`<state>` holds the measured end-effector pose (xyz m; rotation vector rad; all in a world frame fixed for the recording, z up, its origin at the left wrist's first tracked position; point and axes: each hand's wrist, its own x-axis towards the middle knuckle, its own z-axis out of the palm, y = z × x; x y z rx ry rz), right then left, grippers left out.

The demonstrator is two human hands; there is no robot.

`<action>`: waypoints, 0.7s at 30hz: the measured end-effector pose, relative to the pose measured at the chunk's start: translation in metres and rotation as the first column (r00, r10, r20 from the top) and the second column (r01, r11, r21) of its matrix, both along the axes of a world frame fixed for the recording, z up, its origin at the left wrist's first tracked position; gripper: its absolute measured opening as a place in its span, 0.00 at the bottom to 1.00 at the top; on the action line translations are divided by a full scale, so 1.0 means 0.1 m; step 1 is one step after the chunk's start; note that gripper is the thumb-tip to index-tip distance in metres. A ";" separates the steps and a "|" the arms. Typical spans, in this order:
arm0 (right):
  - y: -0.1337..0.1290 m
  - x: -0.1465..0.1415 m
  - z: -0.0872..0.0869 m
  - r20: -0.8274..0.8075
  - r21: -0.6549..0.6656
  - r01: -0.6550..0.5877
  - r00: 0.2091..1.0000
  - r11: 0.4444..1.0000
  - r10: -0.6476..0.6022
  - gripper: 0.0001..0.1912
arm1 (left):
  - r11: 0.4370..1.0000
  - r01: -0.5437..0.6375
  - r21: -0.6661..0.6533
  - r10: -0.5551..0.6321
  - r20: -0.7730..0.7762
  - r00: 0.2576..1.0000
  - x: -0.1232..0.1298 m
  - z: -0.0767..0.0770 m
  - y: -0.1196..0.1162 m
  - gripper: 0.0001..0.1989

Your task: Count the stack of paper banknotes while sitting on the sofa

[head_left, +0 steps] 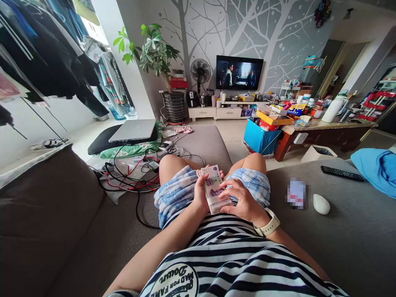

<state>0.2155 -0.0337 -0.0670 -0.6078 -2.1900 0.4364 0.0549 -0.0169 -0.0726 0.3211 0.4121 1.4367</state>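
A thick stack of purple 5-yuan banknotes [213, 181] lies tilted over my lap, with a pale paper band [214, 199] around its lower part. My left hand [201, 197] is closed around the stack from the left, thumb on top and fingertips showing past the far edge. On the right side, my right hand [246, 202] has its fingers bent over the notes and its thumb at their lower right corner. A cream watch [268, 223] is on the right wrist.
Left of my legs lie tangled cables [133, 181] and a closed laptop [134, 131] on cushions. To the right on the sofa are a white mouse-shaped object [321, 204], a blurred-out item [297, 194], a remote [342, 173] and blue cloth [377, 167]. A cluttered table [328, 126] stands beyond.
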 end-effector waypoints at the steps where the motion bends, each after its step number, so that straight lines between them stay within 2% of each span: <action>1: 0.00 0.00 0.00 -0.001 0.016 0.009 1.000 1.000 -0.009 0.13 | 1.000 0.004 -0.002 -0.004 0.003 1.000 0.00 0.00 0.00 0.29; 8: 0.01 0.01 -0.02 -0.013 0.076 0.035 0.999 0.997 -0.034 0.16 | 1.000 0.022 -0.008 -0.022 0.021 1.000 0.04 0.02 -0.04 0.29; 17: 0.02 0.02 -0.03 -0.019 0.068 0.015 1.000 0.998 -0.014 0.18 | 0.998 0.032 -0.057 -0.032 0.011 0.999 0.03 0.04 -0.05 0.27; 21: 0.00 0.01 -0.03 -0.021 0.055 0.050 0.999 0.997 -0.049 0.17 | 1.000 -0.010 -0.029 0.009 -0.024 1.000 0.04 0.02 -0.04 0.28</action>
